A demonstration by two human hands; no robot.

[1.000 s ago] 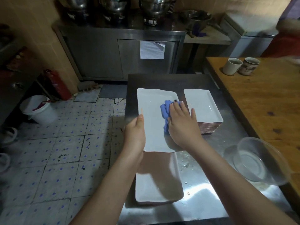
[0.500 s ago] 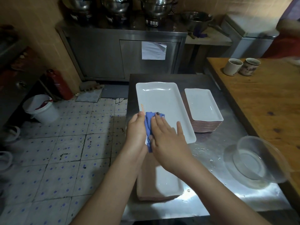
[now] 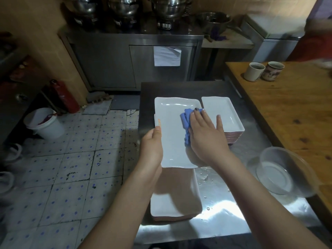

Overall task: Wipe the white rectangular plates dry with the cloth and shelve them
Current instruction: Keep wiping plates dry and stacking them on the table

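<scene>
A long white rectangular plate (image 3: 172, 126) is held above the steel table (image 3: 221, 209). My left hand (image 3: 152, 148) grips its left edge, thumb on top. With flat fingers, my right hand (image 3: 204, 133) presses a blue cloth (image 3: 186, 121) onto the plate's right half. Below, near me, lies a stack of similar plates (image 3: 168, 205) with brown undersides. Another stack of white plates (image 3: 222, 114) stands to the right, partly hidden by my right hand.
A clear glass bowl (image 3: 280, 175) sits at the table's right edge beside a wooden counter (image 3: 291, 108) with two cups (image 3: 254, 71). Water drops lie on the steel. On the tiled floor to the left are a white bucket (image 3: 45, 124) and a red extinguisher (image 3: 62, 96).
My right hand slid the cloth from the plate's near left edge up to its right half. The plate swung back to lie lengthwise away from me.
</scene>
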